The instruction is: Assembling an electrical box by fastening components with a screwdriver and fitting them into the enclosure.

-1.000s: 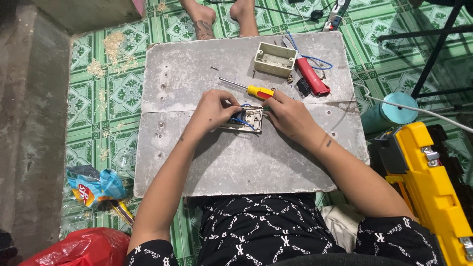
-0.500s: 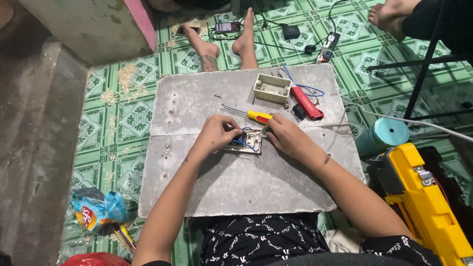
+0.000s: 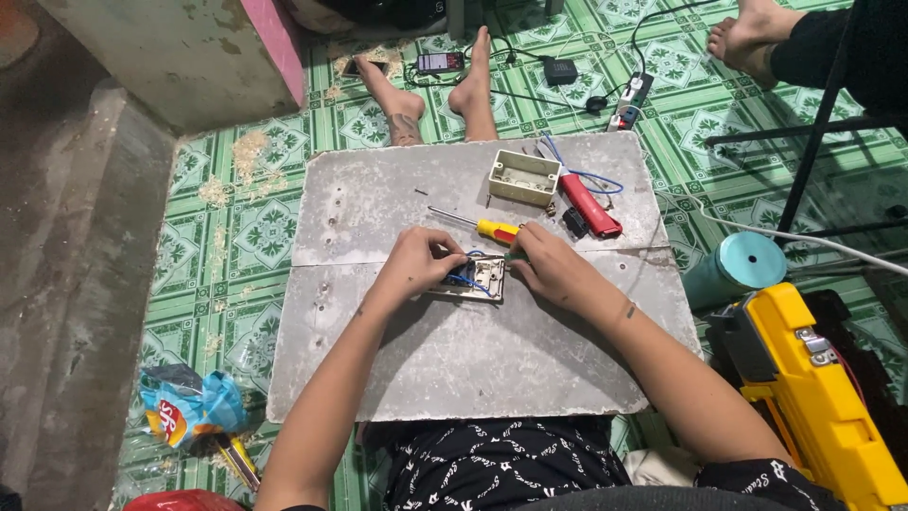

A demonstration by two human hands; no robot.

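Both hands barely shifted, left hand [image 3: 416, 268] fingers and right hand [image 3: 547, 268] fingers clamped on switch plate [image 3: 476, 278] between them

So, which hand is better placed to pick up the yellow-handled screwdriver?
Probably the right hand. The screwdriver lies just above it, with its yellow handle close to the right fingers. The left hand grips the switch plate and its blue wires, so it looks occupied.

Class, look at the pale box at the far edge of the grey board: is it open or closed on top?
Open. The box lies with its hollow side up; its rim and bare inside show, and no cover sits on it.
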